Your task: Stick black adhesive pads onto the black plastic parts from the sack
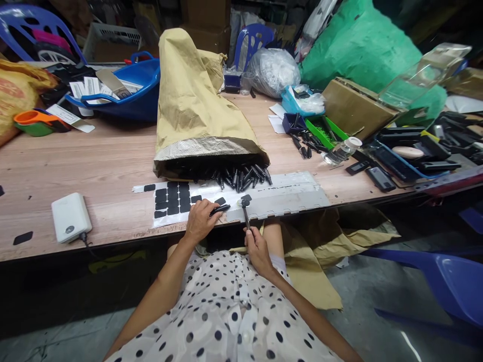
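My left hand (pixel 198 219) rests at the table's front edge, its fingers closed round a slim black pen-like part (pixel 220 209). My right hand (pixel 257 247) is just below the edge and grips a thin dark tool (pixel 245 213) whose tip stands on a small black pad on the backing sheet (pixel 287 193). Left of my hands, several black adhesive pads (pixel 172 198) sit in rows on the sheet. Behind them a tan paper sack (pixel 196 110) lies open, with a heap of black pen-like parts (pixel 241 177) spilling from its mouth.
A white power bank (pixel 70 217) with a cable lies front left. A blue basin (pixel 128 93) holds cards at back left. Right of the sack are a clear bottle (pixel 341 150), green tray (pixel 324 131), cardboard box (pixel 354 108) and black cases. A blue chair (pixel 449 284) stands low right.
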Demonstrator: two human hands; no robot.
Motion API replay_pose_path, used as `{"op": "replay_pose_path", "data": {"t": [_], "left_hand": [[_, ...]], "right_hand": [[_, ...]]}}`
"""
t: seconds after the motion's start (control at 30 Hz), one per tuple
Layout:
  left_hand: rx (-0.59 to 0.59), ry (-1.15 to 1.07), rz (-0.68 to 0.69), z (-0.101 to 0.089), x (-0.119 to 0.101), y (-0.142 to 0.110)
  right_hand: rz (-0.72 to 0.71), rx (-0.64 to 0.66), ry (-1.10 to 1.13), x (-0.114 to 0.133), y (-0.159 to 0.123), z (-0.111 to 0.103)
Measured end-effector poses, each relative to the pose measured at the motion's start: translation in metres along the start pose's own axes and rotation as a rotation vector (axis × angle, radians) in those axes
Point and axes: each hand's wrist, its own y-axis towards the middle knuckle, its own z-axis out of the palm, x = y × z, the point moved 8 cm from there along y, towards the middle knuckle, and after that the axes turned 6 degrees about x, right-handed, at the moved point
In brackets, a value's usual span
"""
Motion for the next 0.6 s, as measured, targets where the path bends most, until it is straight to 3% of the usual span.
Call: {"op": "replay_pose_path", "data": {"t": [0.2,0.33,0.47,0.6], "left_hand": [[-0.017,-0.079,0.093,-0.008,-0.008,-0.006],[-0.004,-0.266,0.161,-0.008,-0.016,-0.029],[0.119,-0.334,0.201,0.013,-0.025,-0.06],[0.269,-0.185,0.001,0.046,-0.008,-0.074]], "right_hand": [[-0.003,0.027,-0.012,-0.012,0.005,0.005],[-0.001,0.04,-0.008,-0.013,0.005,0.008],[-0.004,0.03,0.002,-0.015,0.005,0.008],[-0.005,0.034,0.0,-0.018,0.005,0.009]]}}
